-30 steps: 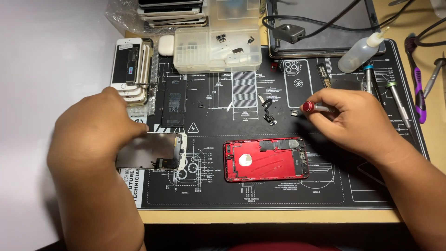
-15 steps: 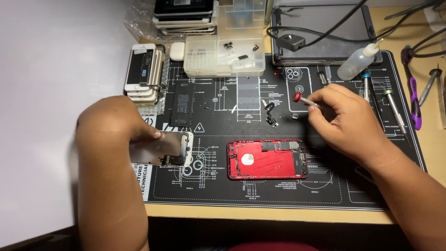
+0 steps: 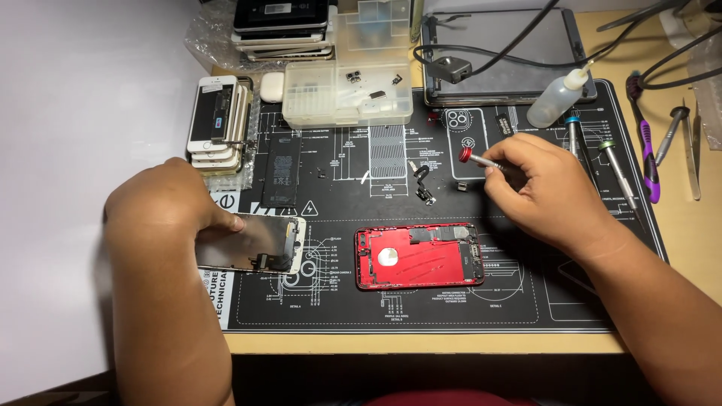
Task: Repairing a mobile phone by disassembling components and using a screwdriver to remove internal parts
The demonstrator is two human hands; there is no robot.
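Left hand (image 3: 162, 214): my grip is closed on one screen panel (image 3: 252, 243), held flat over the left edge of the black mat (image 3: 526, 308). Right hand (image 3: 549, 188): my grip is closed on one red-capped screwdriver (image 3: 474, 157), lying nearly level above the mat's middle. One red phone shell (image 3: 420, 256), opened, lies between my hands. One battery (image 3: 281, 171). One stack of phones (image 3: 218, 124). One squeeze bottle (image 3: 556, 101). One clear parts box (image 3: 347, 94).
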